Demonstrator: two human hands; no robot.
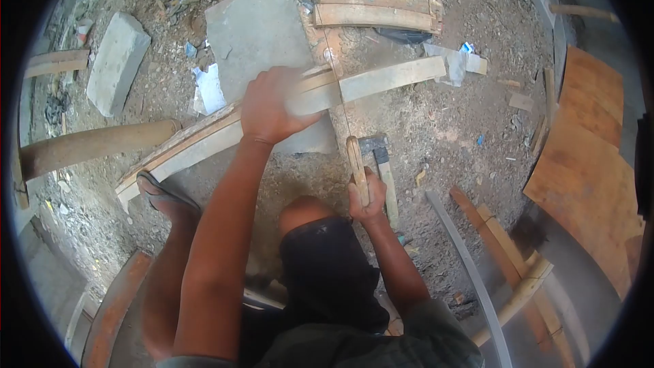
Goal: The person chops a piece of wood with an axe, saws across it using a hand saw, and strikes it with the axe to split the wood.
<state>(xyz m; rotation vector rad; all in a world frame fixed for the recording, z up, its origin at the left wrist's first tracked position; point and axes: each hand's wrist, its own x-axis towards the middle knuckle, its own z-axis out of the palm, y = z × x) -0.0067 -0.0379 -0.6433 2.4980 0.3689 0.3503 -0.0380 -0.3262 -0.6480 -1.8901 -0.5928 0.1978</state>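
A long pale wooden plank [392, 80] lies slantwise across a flat concrete slab, with other strips of wood along its far edge. My left hand [268, 105] grips the plank from above, thumb along its near side; its fingertips are blurred. My right hand [368, 196] is closed around the wooden handle [357, 167] of a saw. The saw's thin dark blade [338, 85] runs away from me across the plank, right of my left hand. Beside my right hand lies a hatchet-like tool [387, 177] with a dark head and pale handle. My sandalled foot [163, 194] is against the plank's left end.
Beneath the plank is the concrete slab [255, 31]. Curved wooden pieces [378, 17] lie ahead, and a concrete block [119, 65] sits left. Brown sheets [579, 150] lean at right, near a grey metal strip [470, 272] and timber lengths [504, 259]. Rubble covers the ground.
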